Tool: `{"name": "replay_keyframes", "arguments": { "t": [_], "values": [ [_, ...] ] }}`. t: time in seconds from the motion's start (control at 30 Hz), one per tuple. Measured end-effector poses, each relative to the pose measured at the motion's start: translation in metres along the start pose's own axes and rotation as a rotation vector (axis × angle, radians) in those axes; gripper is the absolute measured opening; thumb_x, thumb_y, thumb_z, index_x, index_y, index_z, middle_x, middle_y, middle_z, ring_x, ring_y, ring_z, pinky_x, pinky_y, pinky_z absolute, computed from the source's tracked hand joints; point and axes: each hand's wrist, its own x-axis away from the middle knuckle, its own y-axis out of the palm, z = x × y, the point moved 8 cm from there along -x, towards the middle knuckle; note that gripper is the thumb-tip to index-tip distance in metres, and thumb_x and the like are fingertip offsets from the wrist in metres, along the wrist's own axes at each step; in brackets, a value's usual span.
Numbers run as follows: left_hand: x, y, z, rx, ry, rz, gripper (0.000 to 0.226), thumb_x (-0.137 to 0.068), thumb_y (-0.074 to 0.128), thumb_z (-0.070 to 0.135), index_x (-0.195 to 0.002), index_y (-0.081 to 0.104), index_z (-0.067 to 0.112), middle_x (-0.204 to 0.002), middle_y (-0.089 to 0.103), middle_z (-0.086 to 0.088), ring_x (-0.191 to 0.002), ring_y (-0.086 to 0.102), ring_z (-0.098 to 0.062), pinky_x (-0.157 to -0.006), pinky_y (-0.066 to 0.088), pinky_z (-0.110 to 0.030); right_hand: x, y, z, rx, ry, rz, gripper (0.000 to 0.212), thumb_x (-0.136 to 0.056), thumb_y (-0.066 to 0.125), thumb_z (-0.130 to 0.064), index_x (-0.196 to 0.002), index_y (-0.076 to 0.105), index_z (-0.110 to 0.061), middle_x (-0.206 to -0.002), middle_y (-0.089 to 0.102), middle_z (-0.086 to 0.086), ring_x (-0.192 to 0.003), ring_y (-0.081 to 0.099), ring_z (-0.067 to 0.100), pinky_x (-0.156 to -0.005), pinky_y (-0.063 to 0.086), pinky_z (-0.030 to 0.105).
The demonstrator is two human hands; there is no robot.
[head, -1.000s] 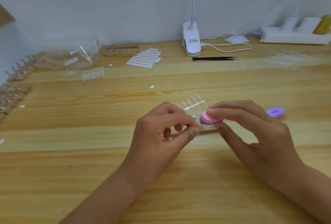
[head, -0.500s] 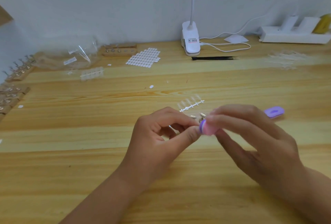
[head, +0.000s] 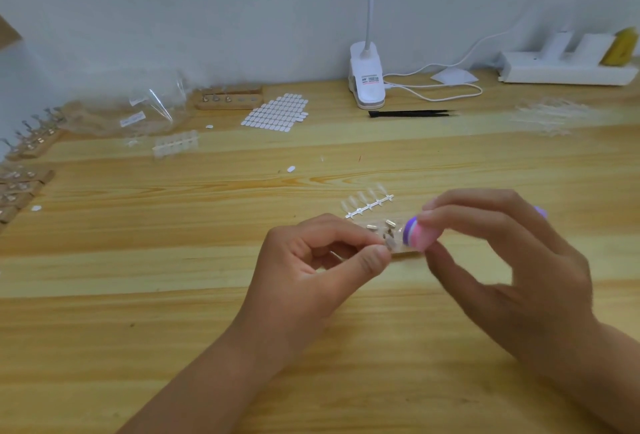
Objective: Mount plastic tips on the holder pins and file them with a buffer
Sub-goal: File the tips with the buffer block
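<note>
Head view: filing a small clear plastic tip [head: 389, 244] with a pink-and-purple foam buffer block [head: 417, 235].
Tip pinched by left hand [head: 311, 260] for steadiness; buffer clamped in right hand [head: 502, 253] against it, above the pale pinned holder [head: 375, 226], midway between wooden bench [head: 173, 329] edges.

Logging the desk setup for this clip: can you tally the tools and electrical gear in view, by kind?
Pink-and-purple buffer: 1
Black tweezers: 1
White clip lamp: 1
White power strip: 1
Total: 4
A purple object behind the right hand is mostly hidden, so not counted.
</note>
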Motion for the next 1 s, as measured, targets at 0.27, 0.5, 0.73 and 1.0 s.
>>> {"name": "replay_keyframes", "arguments": {
  "t": [0.27,0.5,0.73,1.0],
  "values": [
    [0.0,0.001,0.0,0.071,-0.036,0.004,0.003,-0.073,0.076,0.011,-0.076,0.077,0.009,-0.08,0.072,-0.005,-0.07,0.063,-0.011,-0.062,0.047,-0.021,-0.003,-0.002,0.004,0.047,0.002,-0.013,0.029,-0.087,0.07,0.003,-0.107,0.064,-0.017,-0.106,0.065,-0.002,-0.099,0.064,0.013,-0.093,0.049,0.025],
    [0.001,0.002,0.002,0.083,-0.002,0.001,0.009,-0.071,0.081,0.011,-0.078,0.077,0.007,-0.081,0.072,-0.009,-0.072,0.065,-0.015,-0.064,0.048,-0.023,0.0,0.004,-0.006,0.031,-0.081,-0.057,0.028,-0.085,0.071,0.006,-0.106,0.067,-0.011,-0.104,0.067,0.004,-0.098,0.064,0.016,-0.092,0.048,0.024],
    [0.001,0.006,0.003,0.175,-0.028,-0.008,0.019,-0.069,0.074,0.007,-0.082,0.074,-0.006,-0.069,0.071,-0.008,-0.06,0.064,-0.004,-0.057,0.047,-0.011,0.002,0.006,-0.019,-0.034,-0.109,-0.049,0.031,-0.084,0.072,0.005,-0.107,0.069,-0.017,-0.107,0.068,0.006,-0.101,0.066,0.016,-0.094,0.048,0.023],
    [0.002,0.006,-0.001,0.142,-0.061,-0.028,0.013,-0.073,0.077,0.007,-0.081,0.076,-0.003,-0.066,0.07,-0.017,-0.061,0.066,-0.014,-0.059,0.048,-0.013,0.001,0.001,-0.007,0.015,-0.075,-0.035,0.027,-0.085,0.072,0.006,-0.108,0.069,-0.007,-0.107,0.068,0.007,-0.1,0.067,0.018,-0.089,0.052,0.029]
  ]
}}
